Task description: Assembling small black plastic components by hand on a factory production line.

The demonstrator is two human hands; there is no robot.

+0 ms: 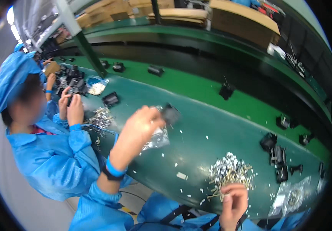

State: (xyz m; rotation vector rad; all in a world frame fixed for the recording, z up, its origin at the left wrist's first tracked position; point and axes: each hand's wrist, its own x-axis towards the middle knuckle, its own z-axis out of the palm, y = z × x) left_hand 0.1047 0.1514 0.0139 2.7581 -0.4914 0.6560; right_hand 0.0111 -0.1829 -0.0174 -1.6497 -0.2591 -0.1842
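Left hand: The left hand (143,125) is reaching over the green table (191,154), and its thumb and fingers are pinching the near edge of a small black box (171,114).
Black box: It is hanging above the table, just past the fingertips, and it is looking blurry. A clear plastic bag (157,139) is lying below the hand.
How the box feels: It is probably being light and stiff, like hard plastic, and maybe a bit smooth. The flat sides are looking like the best place to hold it — its open or thin parts, if any, are too blurry to see.
Right hand: The right hand (234,202) is curling at the near edge of a pile of little metal bits (231,171), thumb close to the fingers. I cannot tell if it is pinching a bit.
Metal bits: They are likely being very light, thin and easy to bend or drop. The ends are looking good for a fingertip grip.
Right side: More black parts (277,157) are standing in a row, with a plastic bag of bits (294,197) lying nearer.
Neighbor: A person in blue (54,165) is working at the left.
Writing: Nothing is showing clearly enough to read — no label on the box, either.
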